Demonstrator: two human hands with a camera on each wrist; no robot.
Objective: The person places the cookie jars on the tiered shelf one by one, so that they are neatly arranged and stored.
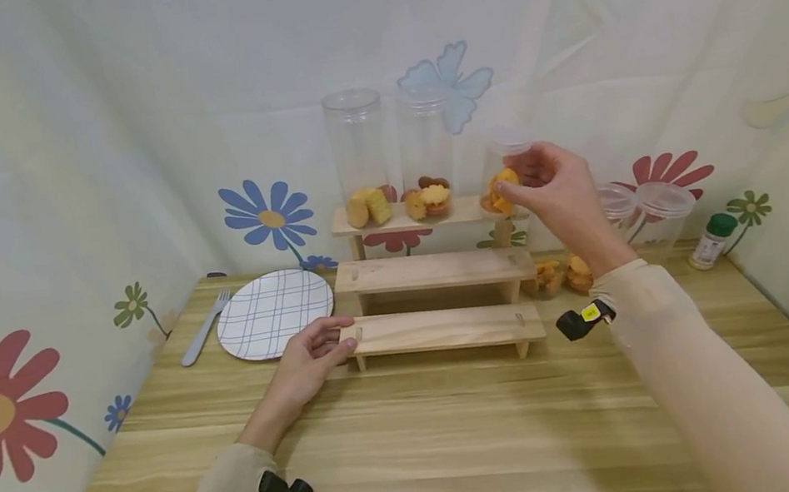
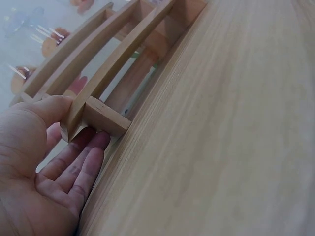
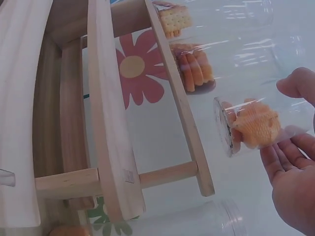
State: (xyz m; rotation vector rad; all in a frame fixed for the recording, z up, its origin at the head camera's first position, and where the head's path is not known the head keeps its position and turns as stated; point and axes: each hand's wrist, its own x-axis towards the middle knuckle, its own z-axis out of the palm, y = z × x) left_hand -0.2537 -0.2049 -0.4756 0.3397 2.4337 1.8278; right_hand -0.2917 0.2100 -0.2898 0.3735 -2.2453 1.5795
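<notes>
My right hand [image 1: 562, 187] grips a clear plastic jar [image 3: 252, 124] with orange chip-like snacks in its bottom. The jar is at the right end of the top step of a three-step wooden rack [image 1: 436, 271]; in the right wrist view a gap shows between its base and that step. Down at the lowest step, my left hand [image 1: 308, 366] holds the left end, thumb over the board and fingers [image 2: 88, 174] beneath it. Two tall clear jars stand on the top step: one with yellow biscuits [image 1: 359, 146], the other with mixed cookies [image 1: 425, 153].
Right of the rack stand two more clear jars [image 1: 664, 201] with snacks, partly behind my right forearm. A green-capped shaker bottle [image 1: 713, 242] is farther right. To the left lie a checked plate [image 1: 275, 313] and a grey fork [image 1: 205, 330]. A flowered curtain [image 1: 259, 147] hangs behind.
</notes>
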